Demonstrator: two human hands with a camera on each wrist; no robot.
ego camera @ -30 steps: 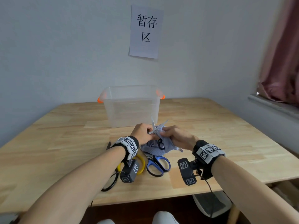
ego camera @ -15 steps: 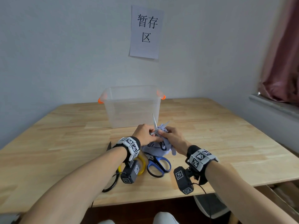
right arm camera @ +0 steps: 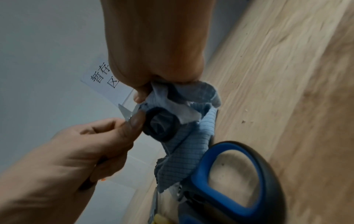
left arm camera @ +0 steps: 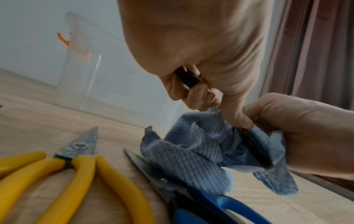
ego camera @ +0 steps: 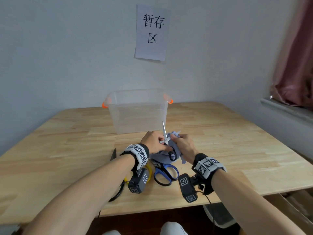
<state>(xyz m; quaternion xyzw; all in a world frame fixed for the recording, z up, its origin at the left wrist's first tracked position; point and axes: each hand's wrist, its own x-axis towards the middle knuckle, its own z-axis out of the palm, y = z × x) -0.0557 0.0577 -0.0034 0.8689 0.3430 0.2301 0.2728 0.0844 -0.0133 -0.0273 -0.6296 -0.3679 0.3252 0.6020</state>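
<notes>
My left hand (ego camera: 155,141) grips a small pair of black-handled scissors (ego camera: 165,133), its silver blades pointing up and away. One black handle ring (right arm camera: 161,127) shows beside my left thumb. My right hand (ego camera: 182,144) holds a crumpled blue-grey ribbed cloth (ego camera: 172,150) bunched against the scissors' handle. In the left wrist view the cloth (left arm camera: 195,150) hangs down over the table and my left fingers (left arm camera: 197,94) curl round a black handle. Both hands (left arm camera: 298,133) meet a little above the wooden table (ego camera: 228,141).
Blue-handled scissors (ego camera: 166,173) lie under the cloth near the front edge. Yellow-handled pliers (left arm camera: 63,178) lie to their left, with a black cable loop (ego camera: 116,195). A clear plastic bin (ego camera: 138,111) with orange latches stands behind the hands. A paper sign (ego camera: 152,33) hangs on the wall.
The scissors' blades have come together and now point up. My right hand has moved in closer to the left and bunched the cloth round the handle.
</notes>
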